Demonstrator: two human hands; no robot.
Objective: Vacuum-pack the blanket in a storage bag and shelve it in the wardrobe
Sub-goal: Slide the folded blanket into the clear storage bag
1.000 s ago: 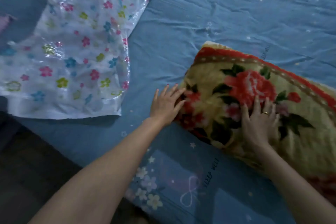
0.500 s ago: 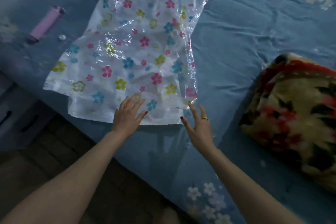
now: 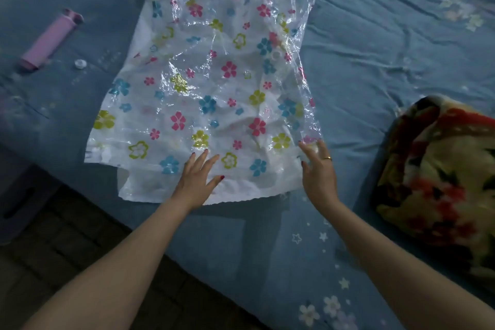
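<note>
Dim, bluish light; glare glints on the crinkled clear flower-printed plastic bag [image 3: 214,75]. Edges bow with wide-angle distortion, and the folded floral fleece blanket [image 3: 442,185] looks soft.

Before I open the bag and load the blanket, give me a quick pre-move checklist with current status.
1. Storage bag laid flat on the bed: mostly ok, still crinkled.
2. Left hand flat on the bag's near edge: ok.
3. Right hand at the bag's near right corner, fingers relaxed, no firm grip: not ok.
4. Bag mouth open: cannot tell; no gap shows.
5. Folded blanket within reach, to the right and apart from the bag: ok.
6. Purple pump on the bed left of the bag: ok.
</note>
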